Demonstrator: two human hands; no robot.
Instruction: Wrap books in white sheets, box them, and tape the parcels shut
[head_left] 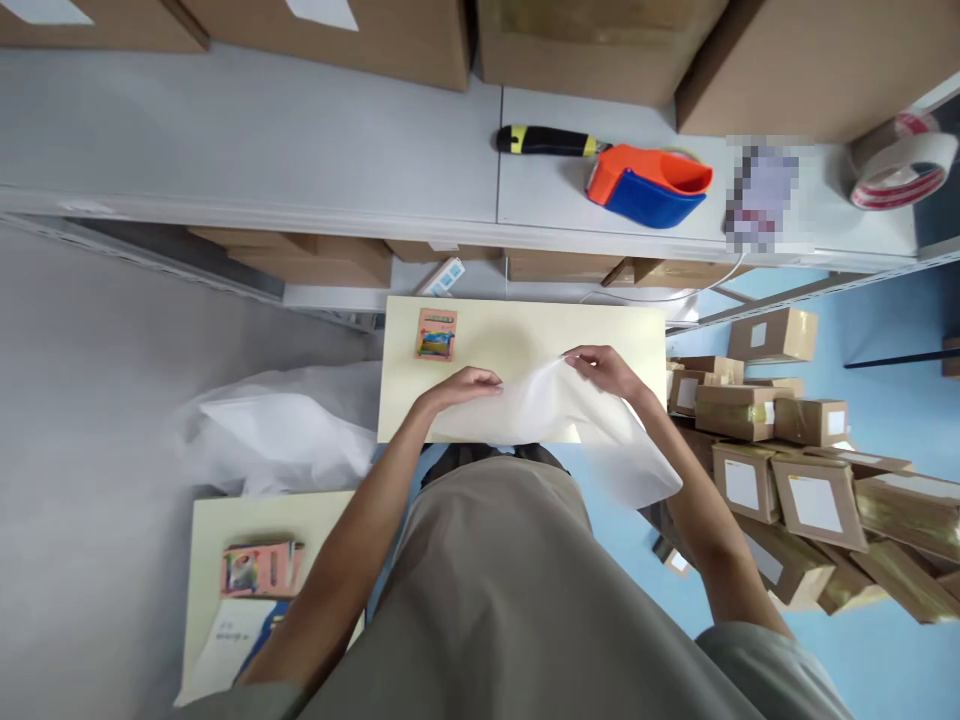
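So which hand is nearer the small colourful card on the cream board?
Left. The left hand lies just beside the card, not touching it; the right hand is farther across the board, gripping the white sheet.

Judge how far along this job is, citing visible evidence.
Done: labelled boxes lie piled at right. In hand: the left hand and right hand hold a thin white sheet. Left: the small packet lies bare on the table.

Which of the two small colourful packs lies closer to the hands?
The pack on the upper cream board, just beyond the left hand, which pinches a white sheet with the right hand. The other pack lies on the lower-left board.
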